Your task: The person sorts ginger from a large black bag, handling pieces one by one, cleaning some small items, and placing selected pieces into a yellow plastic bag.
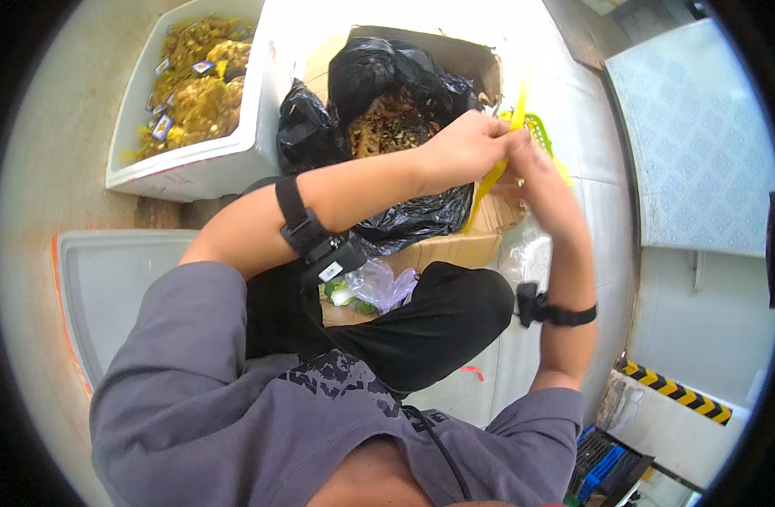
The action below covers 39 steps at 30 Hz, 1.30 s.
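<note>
Both hands meet above the right side of an open cardboard box. My left hand (pixel 469 149) reaches across from the left and pinches a long yellow strip (pixel 487 189), perhaps netting. Close against it, my right hand (pixel 538 166), slightly blurred, grips the same strip. One end of the strip sticks up past the fingers; the other hangs toward the box flap. Below, a black plastic bag (pixel 378 66) lines the cardboard box (pixel 479 58). Brown, lumpy pieces with loose bits (pixel 393 127) lie in the bag, partly hidden by my left forearm.
A white foam box (pixel 191 170) at the upper left holds several filled yellow net bags (pixel 203 101) with tags. Behind my right hand is a green plastic basket (pixel 539 130). Between my legs lie a clear plastic bag (pixel 378 282) and green scraps (pixel 365 308). A foam lid (pixel 127 253) lies left.
</note>
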{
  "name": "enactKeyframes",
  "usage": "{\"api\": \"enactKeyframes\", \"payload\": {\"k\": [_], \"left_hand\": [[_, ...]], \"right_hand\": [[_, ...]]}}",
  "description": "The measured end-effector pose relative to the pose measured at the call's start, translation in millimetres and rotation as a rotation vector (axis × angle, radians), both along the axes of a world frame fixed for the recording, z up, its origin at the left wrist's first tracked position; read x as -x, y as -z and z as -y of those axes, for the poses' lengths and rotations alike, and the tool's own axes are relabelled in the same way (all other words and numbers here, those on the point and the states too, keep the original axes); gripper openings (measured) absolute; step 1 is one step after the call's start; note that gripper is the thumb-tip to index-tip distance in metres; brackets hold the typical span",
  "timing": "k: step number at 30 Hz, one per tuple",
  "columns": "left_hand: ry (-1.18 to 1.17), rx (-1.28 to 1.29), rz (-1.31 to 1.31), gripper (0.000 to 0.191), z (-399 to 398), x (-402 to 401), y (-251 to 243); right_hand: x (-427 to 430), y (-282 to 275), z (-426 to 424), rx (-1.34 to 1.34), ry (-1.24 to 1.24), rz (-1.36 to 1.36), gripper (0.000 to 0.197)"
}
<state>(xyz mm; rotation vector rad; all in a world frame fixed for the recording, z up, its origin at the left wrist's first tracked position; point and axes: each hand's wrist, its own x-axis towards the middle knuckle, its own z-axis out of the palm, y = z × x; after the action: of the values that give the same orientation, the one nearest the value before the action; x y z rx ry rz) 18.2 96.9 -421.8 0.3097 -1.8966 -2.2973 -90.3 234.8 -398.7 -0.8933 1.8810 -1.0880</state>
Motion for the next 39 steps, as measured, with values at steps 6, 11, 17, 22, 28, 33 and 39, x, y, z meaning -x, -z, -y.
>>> {"api": "enactKeyframes", "payload": {"k": [6,11,17,22,28,33,39], "left_hand": [[-0.143,-0.557,0.034,0.034,-9.5,-34.9,32.8],[-0.1,-0.388,0.007,0.032,-31.7,-25.0,43.3],[-0.026,-0.242,0.058,0.024,-47.2,-18.5,71.4],[-0.117,-0.258,0.151,0.025,-51.3,-9.6,89.0],[-0.166,-0.365,0.194,0.028,-50.1,-0.2,98.6],[0.025,-0.25,0.182,0.026,-55.2,-2.0,87.2],[-0.067,-0.135,0.093,0.028,-43.0,5.0,81.7]], "right_hand": [[-57.3,22.7,-15.9,-0.026,0.036,0.098,0.016],[-51.7,32.3,-37.1,0.005,0.221,-0.124,0.009],[-41.3,53.5,-56.0,-0.043,0.34,-0.121,0.013],[-40.8,68.8,-72.3,-0.056,0.297,-0.007,0.018],[-34.4,60.6,-76.1,-0.083,0.256,0.062,0.022],[-26.1,71.6,-70.0,0.025,0.325,0.077,0.02],[-24.7,69.9,-80.1,0.086,0.299,0.131,0.023]]}}
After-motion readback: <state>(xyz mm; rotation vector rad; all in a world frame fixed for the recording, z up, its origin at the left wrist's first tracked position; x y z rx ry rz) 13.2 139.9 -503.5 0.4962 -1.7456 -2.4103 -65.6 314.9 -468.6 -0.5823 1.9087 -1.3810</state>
